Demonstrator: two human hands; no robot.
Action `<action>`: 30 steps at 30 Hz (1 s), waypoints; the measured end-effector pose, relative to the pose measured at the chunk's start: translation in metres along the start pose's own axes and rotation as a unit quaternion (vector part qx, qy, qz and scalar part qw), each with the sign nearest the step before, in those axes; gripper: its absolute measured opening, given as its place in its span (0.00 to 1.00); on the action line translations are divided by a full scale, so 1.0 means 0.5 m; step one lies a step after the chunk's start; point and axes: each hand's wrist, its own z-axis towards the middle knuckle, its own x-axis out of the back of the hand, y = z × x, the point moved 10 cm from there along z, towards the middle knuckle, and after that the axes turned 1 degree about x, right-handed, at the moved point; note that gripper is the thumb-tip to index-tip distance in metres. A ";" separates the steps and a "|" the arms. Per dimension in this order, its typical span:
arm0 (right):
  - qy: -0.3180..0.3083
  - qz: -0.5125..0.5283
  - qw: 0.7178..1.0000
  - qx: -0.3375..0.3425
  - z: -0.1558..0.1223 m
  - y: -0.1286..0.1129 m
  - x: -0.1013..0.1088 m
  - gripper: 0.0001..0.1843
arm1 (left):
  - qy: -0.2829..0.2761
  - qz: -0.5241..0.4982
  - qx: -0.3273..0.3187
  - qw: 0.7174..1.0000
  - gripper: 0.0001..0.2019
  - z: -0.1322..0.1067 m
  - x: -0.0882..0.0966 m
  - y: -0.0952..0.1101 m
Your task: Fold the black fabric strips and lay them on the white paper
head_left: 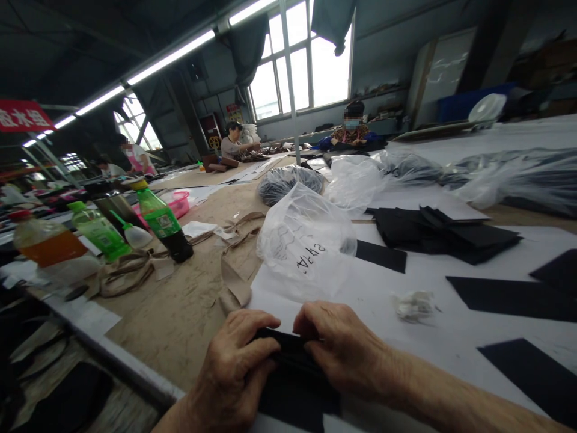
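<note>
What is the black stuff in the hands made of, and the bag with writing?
The black stuff could be cloth or thin foam: its finish is dull, with hardly any shine, so I can't tell which. The bag with writing is most likely thin, shiny plastic: it's partly see-through, with crinkles that catch the light.

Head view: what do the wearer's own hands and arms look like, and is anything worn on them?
The left hand and right hand are bare, with no gloves, rings or markings visible. The right forearm is slim, with no sleeve, watch or bracelet showing. Most of the left forearm is out of frame.
</note>
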 end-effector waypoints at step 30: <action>0.061 0.252 0.934 -0.247 -0.078 0.061 -0.002 0.28 | -0.043 0.099 0.030 0.994 0.17 0.016 -0.043 -0.002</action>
